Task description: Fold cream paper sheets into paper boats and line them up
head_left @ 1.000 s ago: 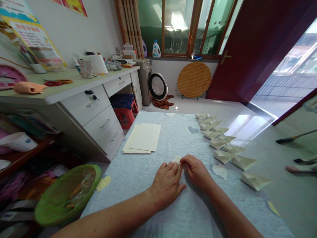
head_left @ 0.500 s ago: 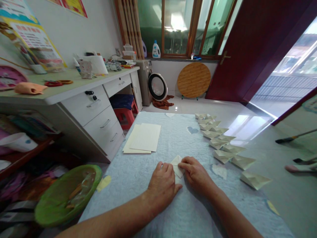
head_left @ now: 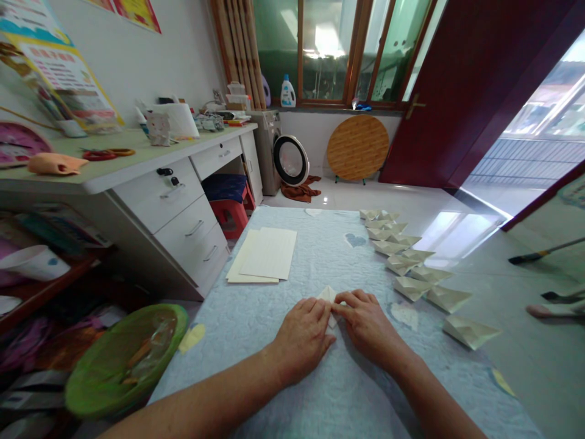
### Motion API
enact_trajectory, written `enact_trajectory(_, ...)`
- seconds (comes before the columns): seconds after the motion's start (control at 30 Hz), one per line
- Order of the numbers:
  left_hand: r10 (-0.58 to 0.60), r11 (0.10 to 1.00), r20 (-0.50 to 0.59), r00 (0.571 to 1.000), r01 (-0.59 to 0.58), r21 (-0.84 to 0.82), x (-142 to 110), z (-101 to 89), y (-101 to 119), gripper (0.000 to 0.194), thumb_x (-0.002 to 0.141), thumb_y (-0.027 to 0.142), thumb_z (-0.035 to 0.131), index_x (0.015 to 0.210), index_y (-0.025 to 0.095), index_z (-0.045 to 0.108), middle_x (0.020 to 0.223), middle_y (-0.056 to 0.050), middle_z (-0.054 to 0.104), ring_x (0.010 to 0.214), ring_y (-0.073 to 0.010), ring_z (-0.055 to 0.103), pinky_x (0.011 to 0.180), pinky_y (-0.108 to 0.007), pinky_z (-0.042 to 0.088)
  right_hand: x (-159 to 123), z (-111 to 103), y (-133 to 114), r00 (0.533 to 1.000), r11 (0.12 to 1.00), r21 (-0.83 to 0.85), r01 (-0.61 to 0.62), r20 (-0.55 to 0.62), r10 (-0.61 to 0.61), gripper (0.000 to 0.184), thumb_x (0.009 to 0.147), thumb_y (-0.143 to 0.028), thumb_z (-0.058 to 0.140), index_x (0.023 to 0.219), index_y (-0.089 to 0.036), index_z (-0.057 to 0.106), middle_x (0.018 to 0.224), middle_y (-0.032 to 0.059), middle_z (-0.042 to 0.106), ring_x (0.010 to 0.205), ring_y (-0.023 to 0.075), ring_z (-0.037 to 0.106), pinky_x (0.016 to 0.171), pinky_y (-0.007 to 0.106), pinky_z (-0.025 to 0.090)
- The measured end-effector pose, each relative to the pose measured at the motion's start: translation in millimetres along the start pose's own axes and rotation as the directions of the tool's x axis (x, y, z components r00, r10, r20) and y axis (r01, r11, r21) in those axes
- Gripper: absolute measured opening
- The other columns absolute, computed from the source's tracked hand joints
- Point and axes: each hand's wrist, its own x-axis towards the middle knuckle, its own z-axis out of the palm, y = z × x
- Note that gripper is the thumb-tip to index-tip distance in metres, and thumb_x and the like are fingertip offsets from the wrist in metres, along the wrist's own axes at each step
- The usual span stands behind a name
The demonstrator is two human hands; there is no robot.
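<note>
A small folded sheet of cream paper (head_left: 328,294) lies on the cloth-covered table (head_left: 315,250), partly hidden by my fingers. My left hand (head_left: 305,332) presses on its left side and middle, fingers together and bent. From the right, my right hand (head_left: 364,318) has its thumb and forefinger on the paper's right edge, pinched close to the left fingertips. Along the table's right side stand several folded paper boats (head_left: 470,330) in rows. Flat sheets of cream paper (head_left: 269,253) lie in a stack at the table's far left.
A green basket (head_left: 82,390) stands low at the left, beside the table. Further left is a white desk (head_left: 176,213) with drawers. Behind the table are a red stool (head_left: 231,216), a washing machine (head_left: 269,152) with its door open and a round wooden tabletop (head_left: 358,148).
My left hand has slid right and slightly up over the folded paper, covering more of it. The fingertips of both hands are now close together.
</note>
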Motion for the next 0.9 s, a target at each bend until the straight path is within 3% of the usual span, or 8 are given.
enact_trajectory(0.37,0.006,0.995,0.026,1.000,-0.009,0.096,0,-1.0,0,0.052,0.090,0.043,0.061,0.129,0.008,0.054,0.120,-0.013,0.063,0.110,-0.0280,0.055,0.096,-0.043,0.045,-8,-17,12,0.995,0.994,-0.087,-0.070,0.070,0.076,0.042,0.088,-0.010,0.051,0.113,-0.036,0.071,0.114,0.0029,0.066,0.101,0.0231,0.051,0.088,0.038,0.034)
enact_trajectory(0.57,-0.037,0.990,0.045,0.998,0.030,0.138,0,-9.5,6,0.042,0.086,0.044,0.067,0.108,0.009,0.066,0.109,-0.013,0.065,0.101,-0.0281,0.057,0.092,-0.043,0.047,-7,-21,18,0.992,0.993,-0.075,-0.087,0.080,0.093,0.032,0.088,-0.014,0.051,0.102,-0.031,0.075,0.109,0.0030,0.068,0.097,0.0225,0.052,0.086,0.037,0.034)
enact_trajectory(0.77,-0.064,0.984,0.034,0.997,0.057,0.166,-1,-12.4,8,0.042,0.084,0.047,0.069,0.099,0.008,0.068,0.096,-0.012,0.065,0.092,-0.0280,0.058,0.087,-0.044,0.048,-5,-15,21,0.997,0.997,0.030,-0.066,-0.026,0.067,0.025,0.087,-0.012,0.050,0.083,-0.021,0.073,0.091,0.0046,0.069,0.088,0.0203,0.053,0.082,0.034,0.036)
enact_trajectory(0.9,-0.072,0.987,0.011,0.997,0.069,0.142,-1,-13.5,7,0.044,0.083,0.048,0.069,0.103,0.008,0.066,0.097,-0.012,0.065,0.093,-0.0284,0.058,0.088,-0.044,0.048,1,-1,19,0.970,0.986,0.034,-0.163,-0.179,0.166,0.013,0.089,-0.022,0.055,0.083,-0.018,0.065,0.090,0.0074,0.063,0.088,0.0225,0.053,0.083,0.035,0.037)
